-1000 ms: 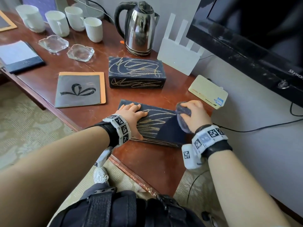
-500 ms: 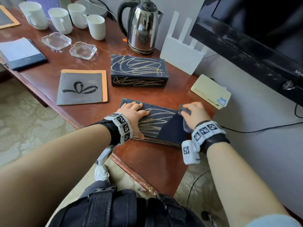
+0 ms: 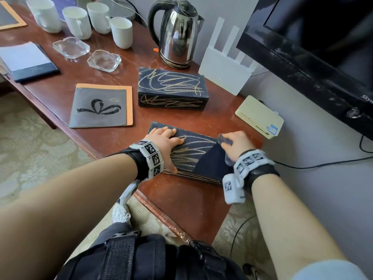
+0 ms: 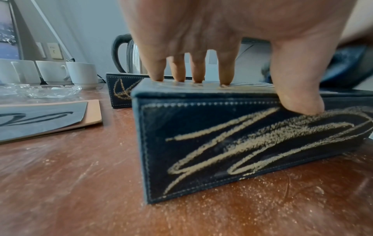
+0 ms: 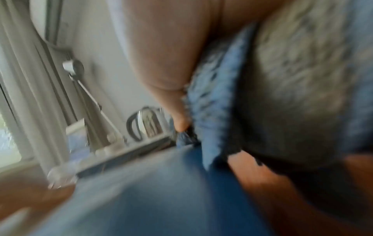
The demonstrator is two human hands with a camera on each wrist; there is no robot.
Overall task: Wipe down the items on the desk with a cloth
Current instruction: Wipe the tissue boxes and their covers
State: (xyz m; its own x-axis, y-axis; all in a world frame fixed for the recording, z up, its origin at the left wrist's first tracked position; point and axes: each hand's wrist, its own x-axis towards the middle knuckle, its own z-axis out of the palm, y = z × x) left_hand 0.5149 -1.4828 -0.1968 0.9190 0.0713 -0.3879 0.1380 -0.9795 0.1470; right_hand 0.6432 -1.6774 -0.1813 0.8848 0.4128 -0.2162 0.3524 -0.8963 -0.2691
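Reddish wooden desk [image 3: 181, 201] with chalk dust.
Four white mugs [image 3: 121, 32], two glass ashtrays [image 3: 104, 60], a kettle [image 3: 177, 35] upper centre; two dark scribbled boxes [image 3: 171, 87], folders [image 3: 101, 106], router [image 3: 224, 71].

Both forearms are bare. The left wrist carries a white segmented band [image 3: 149, 156] printed with square black-and-white code markers, set over a black strap [image 3: 139, 164], and a white module [image 3: 129, 191] hangs beneath it. The right wrist wears a matching marker band [image 3: 251, 160] over a black strap [image 3: 264, 173], with a white boxy camera unit [image 3: 232, 187] bearing one more marker. A pale blue sleeve edge [image 3: 331, 271] shows at the right upper arm. Dark trousers with a black webbing harness and buckle [image 3: 121, 253] cover the lap, and a white sneaker [image 3: 120, 214] shows below.
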